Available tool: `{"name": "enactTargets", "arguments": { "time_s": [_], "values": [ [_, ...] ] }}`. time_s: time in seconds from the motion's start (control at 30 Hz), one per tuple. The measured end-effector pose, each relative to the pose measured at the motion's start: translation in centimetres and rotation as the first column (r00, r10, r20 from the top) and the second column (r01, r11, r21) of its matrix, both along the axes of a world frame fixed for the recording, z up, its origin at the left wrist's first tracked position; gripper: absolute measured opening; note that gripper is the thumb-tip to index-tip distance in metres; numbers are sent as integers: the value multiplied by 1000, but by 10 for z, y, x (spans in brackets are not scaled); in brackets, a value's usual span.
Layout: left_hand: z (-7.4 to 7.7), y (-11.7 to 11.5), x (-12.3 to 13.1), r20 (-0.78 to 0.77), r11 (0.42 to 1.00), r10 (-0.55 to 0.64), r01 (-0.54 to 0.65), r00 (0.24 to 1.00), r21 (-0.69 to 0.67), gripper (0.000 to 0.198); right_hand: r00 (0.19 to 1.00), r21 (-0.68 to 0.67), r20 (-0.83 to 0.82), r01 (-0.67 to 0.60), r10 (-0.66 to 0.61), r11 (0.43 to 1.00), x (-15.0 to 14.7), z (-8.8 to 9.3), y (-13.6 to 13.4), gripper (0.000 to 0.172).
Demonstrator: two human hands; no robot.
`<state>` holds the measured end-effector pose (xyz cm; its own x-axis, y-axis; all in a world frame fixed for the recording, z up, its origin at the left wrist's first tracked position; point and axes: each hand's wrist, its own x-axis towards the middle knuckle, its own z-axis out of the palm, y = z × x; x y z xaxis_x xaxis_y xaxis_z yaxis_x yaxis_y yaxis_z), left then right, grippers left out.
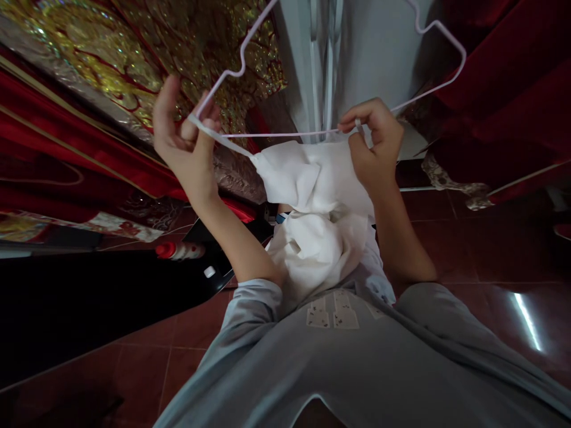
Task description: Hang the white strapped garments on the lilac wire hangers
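Observation:
A thin pale pink hanger [281, 135] stretches across the upper middle, its bottom bar running between my hands. My left hand [190, 137] pinches a white strap at the hanger's left corner, with some fingers raised. From that strap a white garment [316, 178] hangs below the bar, its lower part bunched near my lap. At the bar's right side, my right hand [375, 139] has its fingers curled on a white strap and the bar. The hanger's top lies beyond the upper edge of the view.
Red and gold sequined clothes [134, 47] hang at the left, dark red fabric [513, 89] at the right. A black table [111, 303] at the left bears a red-capped bottle [178, 250] and a small white case [209, 271]. Grey doors [370, 53] stand ahead.

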<state>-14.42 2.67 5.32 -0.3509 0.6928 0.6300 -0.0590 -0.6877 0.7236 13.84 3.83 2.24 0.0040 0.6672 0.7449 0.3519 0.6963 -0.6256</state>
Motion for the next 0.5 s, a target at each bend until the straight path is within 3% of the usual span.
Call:
{"name": "enactTargets", "arguments": {
  "time_s": [0.13,0.3,0.43,0.5],
  "values": [
    [36,4,24,-78,999,-42,40,996,-16,38,999,-10,35,35,-35,999,2,3,0,22],
    [67,18,36,-366,990,-86,39,927,-135,41,1000,37,8,3,-3,999,7,6,2,24],
    [72,33,36,-620,987,-79,-25,781,-158,58,1000,52,21,-7,6,999,9,3,3,25],
    [66,36,33,-611,986,-89,-17,787,-165,55,999,56,34,-1,-1,998,9,0,3,23]
  ]
}}
